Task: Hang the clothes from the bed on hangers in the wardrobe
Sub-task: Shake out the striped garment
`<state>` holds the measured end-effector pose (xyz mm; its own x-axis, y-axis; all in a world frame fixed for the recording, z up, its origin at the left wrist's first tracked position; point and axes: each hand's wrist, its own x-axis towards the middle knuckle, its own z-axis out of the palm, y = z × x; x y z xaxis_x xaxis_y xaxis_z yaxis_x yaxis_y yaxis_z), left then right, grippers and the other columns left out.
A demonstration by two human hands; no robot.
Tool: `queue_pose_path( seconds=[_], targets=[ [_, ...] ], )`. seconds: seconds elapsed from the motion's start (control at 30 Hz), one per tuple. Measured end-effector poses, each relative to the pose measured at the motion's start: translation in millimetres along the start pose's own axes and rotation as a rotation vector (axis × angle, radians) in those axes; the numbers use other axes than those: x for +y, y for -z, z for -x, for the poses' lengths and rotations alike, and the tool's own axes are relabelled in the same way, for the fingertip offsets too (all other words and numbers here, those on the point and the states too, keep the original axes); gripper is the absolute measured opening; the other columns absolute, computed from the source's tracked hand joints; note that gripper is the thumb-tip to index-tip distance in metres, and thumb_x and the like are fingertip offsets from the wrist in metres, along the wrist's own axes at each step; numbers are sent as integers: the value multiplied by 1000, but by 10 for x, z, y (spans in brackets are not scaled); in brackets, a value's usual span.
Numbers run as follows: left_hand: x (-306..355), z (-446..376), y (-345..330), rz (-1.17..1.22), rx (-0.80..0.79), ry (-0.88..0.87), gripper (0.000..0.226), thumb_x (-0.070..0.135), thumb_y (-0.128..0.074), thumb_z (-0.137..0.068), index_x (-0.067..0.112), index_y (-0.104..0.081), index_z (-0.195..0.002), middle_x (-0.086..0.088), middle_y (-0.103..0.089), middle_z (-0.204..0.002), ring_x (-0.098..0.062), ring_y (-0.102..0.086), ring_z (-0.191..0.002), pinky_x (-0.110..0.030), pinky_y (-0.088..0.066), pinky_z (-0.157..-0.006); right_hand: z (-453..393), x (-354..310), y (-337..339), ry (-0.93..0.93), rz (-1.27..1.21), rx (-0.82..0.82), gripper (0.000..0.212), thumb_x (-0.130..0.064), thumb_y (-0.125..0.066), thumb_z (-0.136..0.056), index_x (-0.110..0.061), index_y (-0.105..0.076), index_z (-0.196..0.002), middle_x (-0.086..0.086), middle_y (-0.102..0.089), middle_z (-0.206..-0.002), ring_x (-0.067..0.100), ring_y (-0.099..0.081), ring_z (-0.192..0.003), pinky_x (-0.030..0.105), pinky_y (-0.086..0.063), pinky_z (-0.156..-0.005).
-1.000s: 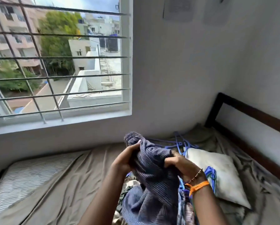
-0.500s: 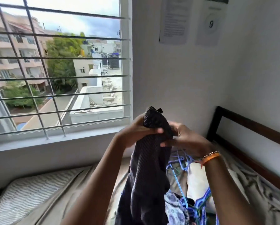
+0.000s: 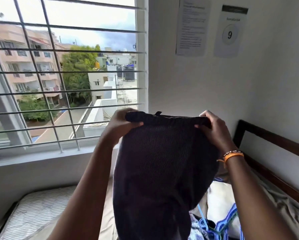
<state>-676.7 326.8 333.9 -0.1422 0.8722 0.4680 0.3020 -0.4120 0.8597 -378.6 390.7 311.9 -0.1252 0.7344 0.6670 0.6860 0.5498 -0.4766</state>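
Observation:
A dark blue striped garment (image 3: pixel 164 170) hangs in front of me, stretched out by its top edge. My left hand (image 3: pixel 121 123) grips the top left corner and my right hand (image 3: pixel 213 129) grips the top right corner. The cloth drops down past the bottom of the view. Beneath it on the bed (image 3: pixel 41 210) lie blue plastic hangers (image 3: pixel 228 220) and a patterned piece of clothing (image 3: pixel 197 227), partly hidden by the garment. No wardrobe is in view.
A barred window (image 3: pixel 67 75) fills the left, with its sill (image 3: pixel 41 156) below. A white pillow (image 3: pixel 219 198) lies at the right by the dark wooden headboard (image 3: pixel 275 142). Two paper notices (image 3: pixel 192 26) hang on the white wall.
Both hands lifted the bunched garment from above the bed to chest height, then moved apart, spreading its top edge wide. My view tilted upward.

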Motion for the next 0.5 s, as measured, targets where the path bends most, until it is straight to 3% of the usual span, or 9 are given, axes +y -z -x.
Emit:
queue_pose_path(
  seconds=[0.1, 0.17, 0.23, 0.3, 0.4, 0.43, 0.5],
  targets=[
    [-30, -34, 17, -120, 237, -12, 17, 28, -81, -51, 22, -71, -62, 0, -67, -63, -16, -56, -66, -37, -51, -67, -39, -31, 64, -95, 361, -187, 31, -45, -78, -71, -28, -67, -95, 4, -68, -91, 26, -60, -97, 32, -41, -69],
    [-26, -55, 42, -123, 328, -32, 19, 16, -84, -61, 27, -68, -59, 12, -63, -56, -11, -55, -62, -37, -50, -69, -17, 3, 88, -173, 505, -367, 37, -46, -80, -66, -29, -69, -97, 5, -69, -96, 28, -54, -110, 34, -45, -79],
    [-63, -78, 61, -97, 326, -31, 25, 6, -80, -69, 25, -65, -63, 14, -62, -55, -3, -53, -57, -34, -46, -67, 13, 65, 80, -218, 527, -437, 35, -49, -81, -64, -28, -70, -90, 5, -68, -92, 26, -48, -110, 35, -44, -83],
    [-95, -93, 59, -52, 325, -8, 23, 5, -78, -72, 22, -63, -67, 9, -64, -62, -6, -54, -58, -29, -45, -65, 23, 129, 109, -264, 338, -498, 28, -47, -84, -60, -28, -69, -74, 1, -68, -79, 21, -48, -95, 30, -42, -76],
    [-120, -68, 152, 163, 279, 26, 16, -2, -75, -71, 11, -67, -77, 2, -69, -65, -9, -61, -60, -23, -52, -60, 73, 163, 321, -338, -349, -704, 16, -14, -86, -62, -18, -72, -68, -5, -68, -67, 14, -57, -70, 16, -45, -54],
    [-107, -49, 212, 228, 197, 49, 14, -6, -71, -73, 8, -68, -77, 3, -69, -64, -7, -63, -58, -20, -52, -58, 95, 168, 392, -323, -483, -745, 18, -14, -85, -60, -14, -74, -73, -2, -70, -71, 13, -61, -68, 15, -47, -54],
    [-102, -18, 373, 259, -124, 156, 14, -1, -76, -69, 12, -72, -72, 2, -71, -67, -7, -65, -61, -18, -52, -57, 80, 231, 470, -287, -657, -722, 40, -31, -89, -51, -9, -75, -81, 5, -72, -80, 13, -65, -69, 17, -52, -59]
  ],
)
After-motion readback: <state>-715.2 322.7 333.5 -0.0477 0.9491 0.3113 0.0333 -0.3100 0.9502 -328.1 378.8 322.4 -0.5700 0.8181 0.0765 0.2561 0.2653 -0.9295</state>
